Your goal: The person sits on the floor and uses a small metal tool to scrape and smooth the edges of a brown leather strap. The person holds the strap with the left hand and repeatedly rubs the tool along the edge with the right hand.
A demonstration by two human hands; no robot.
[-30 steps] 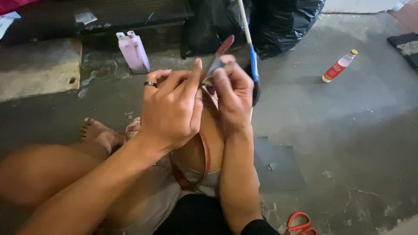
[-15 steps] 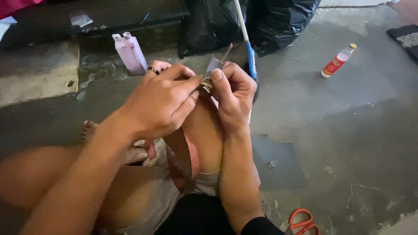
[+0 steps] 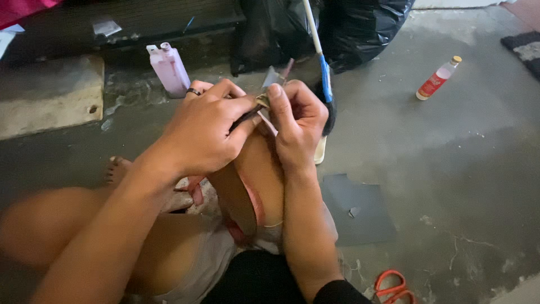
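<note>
Left hand [image 3: 205, 132] and right hand [image 3: 295, 121] pinching strap end [image 3: 263, 100] at top of sandal [image 3: 256, 191], propped on lap. Strap seemingly not yet fixed. Pink bottle [image 3: 169, 68], scissors [image 3: 394, 286] on floor [image 3: 450, 169].

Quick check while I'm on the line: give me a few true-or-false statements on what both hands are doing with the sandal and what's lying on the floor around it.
1. Both the left hand and the right hand grip the tan sandal at its upper end. True.
2. The pink bottle lies tipped over beside the scissors. False: it stands upright on the floor beyond the left hand.
3. The orange-handled scissors lie on the floor near the right forearm. True.
4. The small red-labelled bottle stands upright. False: it lies on its side on the floor, far to the right.
5. The dark grey sheet lies flat on the floor right of the sandal. True.
</note>
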